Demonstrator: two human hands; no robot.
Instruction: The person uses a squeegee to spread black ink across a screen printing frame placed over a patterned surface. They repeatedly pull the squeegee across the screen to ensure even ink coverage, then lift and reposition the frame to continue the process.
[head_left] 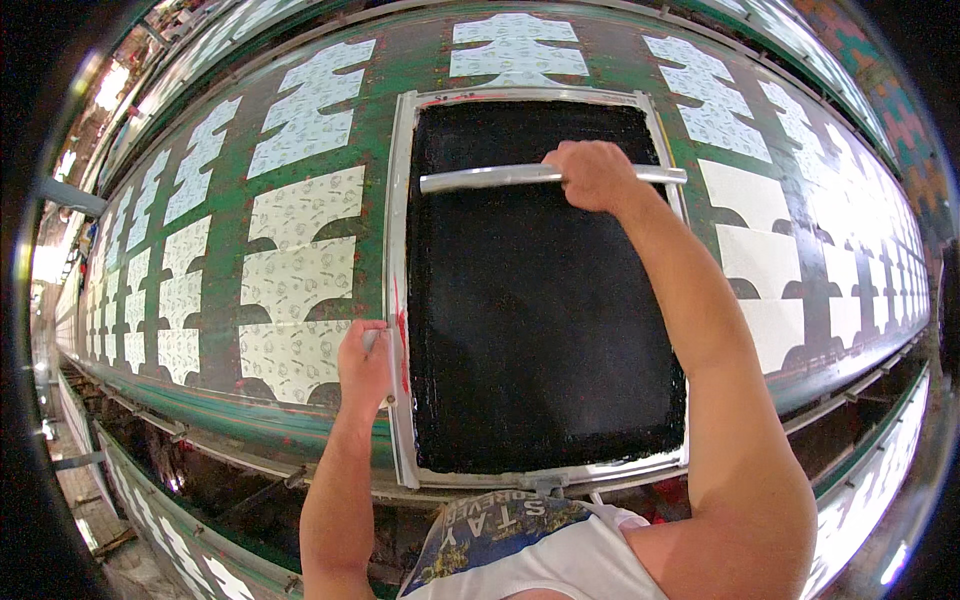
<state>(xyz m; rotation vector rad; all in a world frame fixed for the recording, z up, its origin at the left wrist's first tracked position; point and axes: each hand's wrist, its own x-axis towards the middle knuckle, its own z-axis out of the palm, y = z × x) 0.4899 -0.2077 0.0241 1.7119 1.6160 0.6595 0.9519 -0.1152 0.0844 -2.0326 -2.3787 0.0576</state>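
Note:
A screen-printing frame [400,250] with silver rails lies on the long green table, its rectangular interior dark with black ink [545,330]. My right hand [593,175] grips a long silver squeegee bar [470,180] that spans the upper part of the screen crosswise. My left hand [365,365] is closed on a metal handle [392,390] at the frame's left side. A red smear runs along that left rail near my hand. The squeegee's blade edge is too small to make out.
Rows of white and cream cut fabric pieces [300,260] lie on the green table [230,220] left, right and beyond the frame, some printed with small motifs. A metal rail [280,464] runs along the near edge. Parallel tables with more pieces [170,530] show at the rims.

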